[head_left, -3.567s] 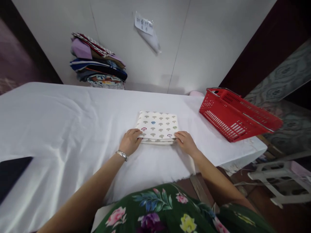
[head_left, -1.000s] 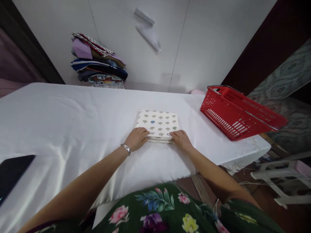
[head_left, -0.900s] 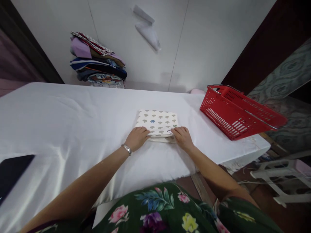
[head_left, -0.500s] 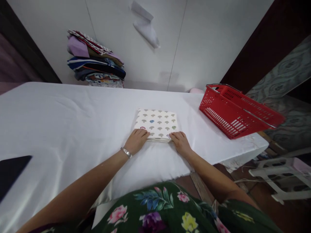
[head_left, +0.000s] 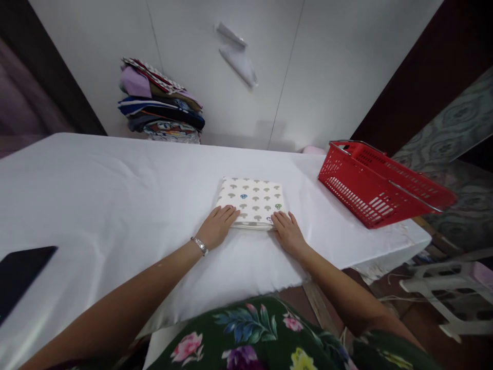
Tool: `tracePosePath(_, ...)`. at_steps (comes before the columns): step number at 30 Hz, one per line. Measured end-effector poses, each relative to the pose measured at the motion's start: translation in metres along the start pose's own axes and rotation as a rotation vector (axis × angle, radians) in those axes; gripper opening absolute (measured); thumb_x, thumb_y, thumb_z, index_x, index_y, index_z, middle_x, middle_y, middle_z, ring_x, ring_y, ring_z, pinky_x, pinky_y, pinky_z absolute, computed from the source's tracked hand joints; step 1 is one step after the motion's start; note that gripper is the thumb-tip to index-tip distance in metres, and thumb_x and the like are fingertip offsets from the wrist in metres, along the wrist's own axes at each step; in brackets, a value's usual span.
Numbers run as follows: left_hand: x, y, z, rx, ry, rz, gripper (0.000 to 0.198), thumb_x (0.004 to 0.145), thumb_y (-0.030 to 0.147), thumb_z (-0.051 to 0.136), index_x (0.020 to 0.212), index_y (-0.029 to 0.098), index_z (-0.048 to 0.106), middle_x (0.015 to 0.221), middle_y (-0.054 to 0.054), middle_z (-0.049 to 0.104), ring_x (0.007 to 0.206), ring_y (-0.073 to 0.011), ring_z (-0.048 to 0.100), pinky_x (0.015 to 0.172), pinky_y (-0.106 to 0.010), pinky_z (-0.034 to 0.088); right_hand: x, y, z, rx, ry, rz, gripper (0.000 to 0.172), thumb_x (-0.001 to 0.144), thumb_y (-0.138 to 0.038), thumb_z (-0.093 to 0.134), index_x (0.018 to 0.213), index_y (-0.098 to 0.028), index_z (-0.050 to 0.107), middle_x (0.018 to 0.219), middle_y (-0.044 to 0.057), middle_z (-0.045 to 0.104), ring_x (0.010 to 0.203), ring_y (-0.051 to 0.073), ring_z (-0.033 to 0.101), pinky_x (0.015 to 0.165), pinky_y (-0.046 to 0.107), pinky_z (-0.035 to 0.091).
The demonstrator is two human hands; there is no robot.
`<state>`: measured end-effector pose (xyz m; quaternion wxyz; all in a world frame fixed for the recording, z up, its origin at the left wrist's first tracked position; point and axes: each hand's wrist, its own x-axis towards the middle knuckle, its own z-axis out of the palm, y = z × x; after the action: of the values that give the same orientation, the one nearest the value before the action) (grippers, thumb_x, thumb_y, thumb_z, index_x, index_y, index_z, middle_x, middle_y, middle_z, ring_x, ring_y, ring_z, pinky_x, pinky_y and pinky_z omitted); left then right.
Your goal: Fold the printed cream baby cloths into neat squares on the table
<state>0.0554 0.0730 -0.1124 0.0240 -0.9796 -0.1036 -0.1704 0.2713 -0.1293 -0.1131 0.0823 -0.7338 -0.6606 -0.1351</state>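
Observation:
A folded white cloth printed with grey mushrooms and a few coloured ones lies flat on the white-covered table. My left hand rests on its near left corner, fingers laid on top and a silver bracelet at the wrist. On the near right corner lies my right hand, its fingertips on the cloth and the thumb a little apart. Neither hand is closed round the cloth. Folded layers show along the near edge between the hands.
A red plastic basket stands at the table's right end. Folded fabrics are stacked behind the table at the back left. A dark flat object lies at the left edge. White stools stand on the floor at the right.
The whole view has shifted slightly, with things sitting a little lower and further right. Both hands remain at the cloth's near corners, the fingers of my right hand slightly more spread.

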Motion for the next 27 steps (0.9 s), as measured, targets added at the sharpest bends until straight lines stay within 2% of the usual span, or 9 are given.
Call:
tracePosePath(6, 0.01, 0.003, 0.0, 0.016, -0.001, -0.048, 0.067, 0.073, -0.003, 0.033, 0.136, 0.02, 0.036, 0.134, -0.009, 0.048, 0.127, -0.0233, 0.038, 0.104, -0.045, 0.029, 0.012, -0.002, -0.004, -0.017, -0.008, 0.005, 0.052, 0.081, -0.003, 0.039, 0.132, -0.013, 0.043, 0.13, 0.015, 0.051, 0.124, 0.024, 0.04, 0.106, 0.049, 0.023)
tracePosePath(9, 0.015, 0.007, -0.006, 0.032, -0.029, -0.064, 0.067, 0.071, -0.003, 0.035, 0.135, 0.019, 0.039, 0.129, -0.011, 0.051, 0.122, -0.0235, 0.043, 0.099, -0.042, 0.034, 0.018, 0.004, -0.01, 0.011, 0.046, -0.002, 0.051, 0.08, -0.002, 0.039, 0.129, -0.015, 0.045, 0.122, 0.013, 0.057, 0.117, 0.02, 0.047, 0.107, 0.046, 0.024)
tracePosePath(13, 0.01, 0.015, -0.01, 0.017, -0.039, -0.053, 0.067, 0.071, -0.004, 0.036, 0.135, 0.017, 0.038, 0.128, -0.013, 0.052, 0.12, -0.0233, 0.045, 0.098, -0.039, 0.035, 0.013, 0.014, -0.011, 0.008, 0.122, -0.008, 0.051, 0.078, 0.0, 0.038, 0.126, -0.016, 0.049, 0.121, 0.011, 0.058, 0.115, 0.019, 0.049, 0.108, 0.046, 0.022)
tracePosePath(16, -0.001, 0.019, -0.006, 0.004, -0.072, -0.004, 0.069, 0.072, -0.003, 0.037, 0.137, 0.019, 0.034, 0.136, -0.012, 0.045, 0.128, -0.0222, 0.037, 0.103, -0.04, 0.029, 0.0, 0.015, -0.005, 0.011, 0.058, -0.042, 0.052, 0.077, 0.0, 0.038, 0.125, -0.015, 0.05, 0.124, 0.011, 0.056, 0.119, 0.021, 0.046, 0.107, 0.047, 0.023)
tracePosePath(19, -0.006, 0.019, -0.007, -0.008, -0.121, 0.008, 0.069, 0.072, 0.0, 0.04, 0.138, 0.019, 0.032, 0.142, -0.011, 0.038, 0.133, -0.0218, 0.03, 0.107, -0.041, 0.024, -0.007, 0.012, -0.009, 0.027, -0.057, -0.001, 0.056, 0.075, 0.0, 0.039, 0.128, -0.016, 0.048, 0.131, 0.011, 0.052, 0.125, 0.023, 0.042, 0.107, 0.051, 0.021)
tracePosePath(22, -0.002, 0.02, -0.014, -0.076, -0.112, -0.015, 0.056, 0.079, 0.014, 0.043, 0.134, 0.02, 0.038, 0.141, -0.009, 0.042, 0.132, -0.0231, 0.031, 0.108, -0.043, 0.024, 0.004, 0.006, -0.025, 0.105, -0.139, 0.04, 0.057, 0.076, -0.008, 0.042, 0.132, -0.019, 0.044, 0.136, 0.011, 0.047, 0.13, 0.025, 0.037, 0.106, 0.054, 0.022)
tracePosePath(24, 0.005, 0.022, -0.018, -0.122, -0.068, -0.029, 0.046, 0.084, 0.03, 0.046, 0.129, 0.021, 0.045, 0.138, -0.008, 0.045, 0.131, -0.0246, 0.033, 0.109, -0.046, 0.022, 0.02, 0.001, -0.035, 0.184, -0.103, 0.03, 0.054, 0.082, -0.018, 0.043, 0.136, -0.022, 0.039, 0.141, 0.01, 0.041, 0.133, 0.024, 0.031, 0.106, 0.053, 0.022)
tracePosePath(27, 0.01, 0.027, -0.014, -0.121, -0.027, -0.046, 0.051, 0.085, 0.049, 0.044, 0.127, 0.021, 0.047, 0.139, -0.009, 0.044, 0.132, -0.0265, 0.032, 0.11, -0.049, 0.018, 0.046, -0.01, -0.033, 0.244, -0.018, 0.028, 0.049, 0.09, -0.033, 0.039, 0.138, -0.022, 0.035, 0.146, 0.01, 0.032, 0.137, 0.024, 0.024, 0.107, 0.052, 0.022)
